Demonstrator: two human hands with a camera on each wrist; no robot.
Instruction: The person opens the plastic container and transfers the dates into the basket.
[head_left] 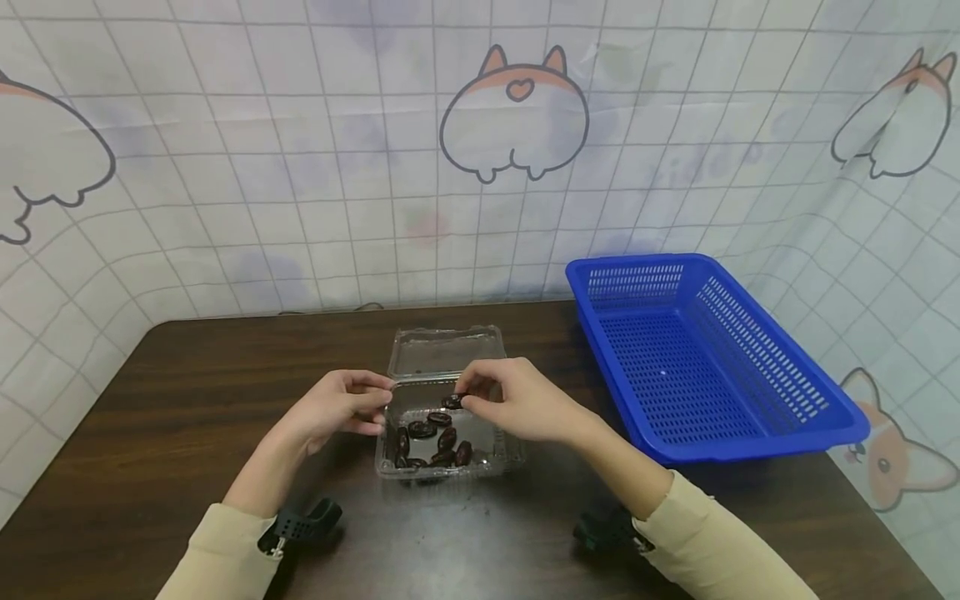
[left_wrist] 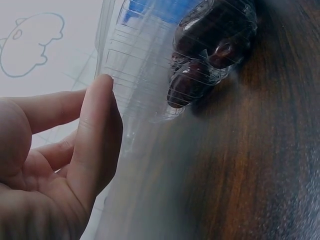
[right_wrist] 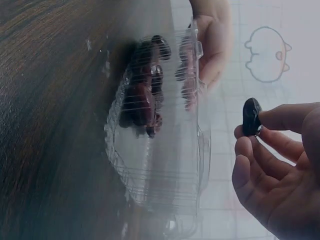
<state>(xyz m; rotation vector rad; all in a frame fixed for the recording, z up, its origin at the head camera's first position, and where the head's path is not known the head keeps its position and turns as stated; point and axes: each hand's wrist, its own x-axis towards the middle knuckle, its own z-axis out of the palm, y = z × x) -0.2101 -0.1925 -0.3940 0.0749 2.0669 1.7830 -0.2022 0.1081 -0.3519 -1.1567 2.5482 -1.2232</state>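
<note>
A clear plastic clamshell container [head_left: 480, 468] sits on the table with its lid [head_left: 447, 353] tipped back. Inside lie several dark, glossy, wrinkled dates [head_left: 422, 429]. My right hand [head_left: 525, 400] pinches one date [right_wrist: 251, 117] between thumb and fingertips, above the container's back right part. At the left rim, my left hand [head_left: 337, 408] holds the container's edge with thumb and fingertips, its lower fingers beside the wall. In the left wrist view the dates [left_wrist: 187, 84] show through the clear side, and part of the left hand's grip is hidden behind a finger.
A blue perforated plastic basket [head_left: 750, 454] stands at the table's right, beyond my right forearm. Dark wood tabletop [head_left: 187, 392] extends to the left and in front. A tiled-pattern cloth [head_left: 337, 208] with dog drawings hangs behind and along both sides.
</note>
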